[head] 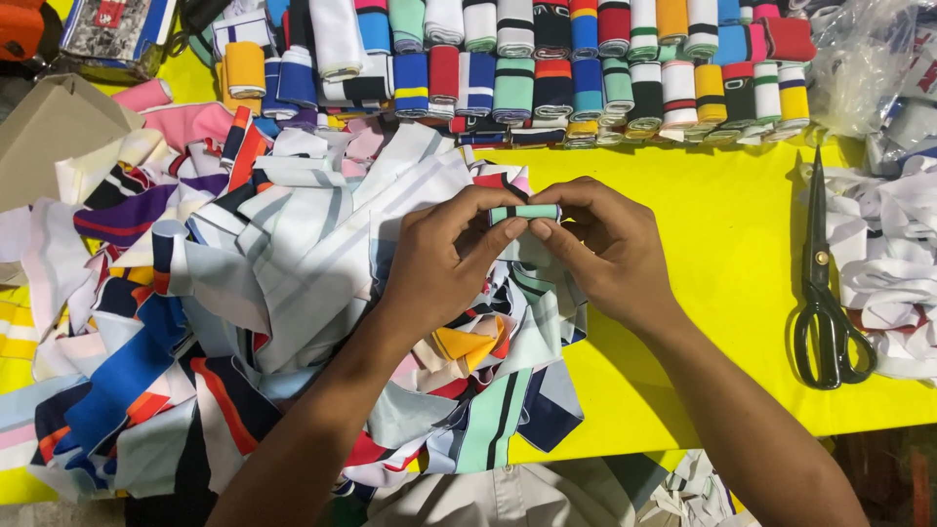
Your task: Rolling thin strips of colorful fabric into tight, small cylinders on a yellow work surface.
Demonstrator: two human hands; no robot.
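- Fingers (485,237) of the left hand (444,263) and right hand (600,249) are pinching shut on a small mint-green striped strip roll (525,212), one hand at each end; the roll is sitting between the thumbs and forefingers, above the fabric pile.
- Fabric pile (273,293): loose striped collar strips in white, blue, red and green, lying on the left and near side of the yellow table (722,224).
- Handling note, as judgement: rolling is going best with even tension at both ends, edges kept flush, the turn kept tight so it is not springing loose.
- Finished rolls (586,59): standing in rows along the far edge.
- Scissors (825,293): lying at right, blades pointing far, beside white scraps (893,254).
- Hard to make out: the roll's trailing end is hiding behind the fingers; the far rows and right scraps are being cut off by the frame; the plastic bag (859,59) contents are unclear.
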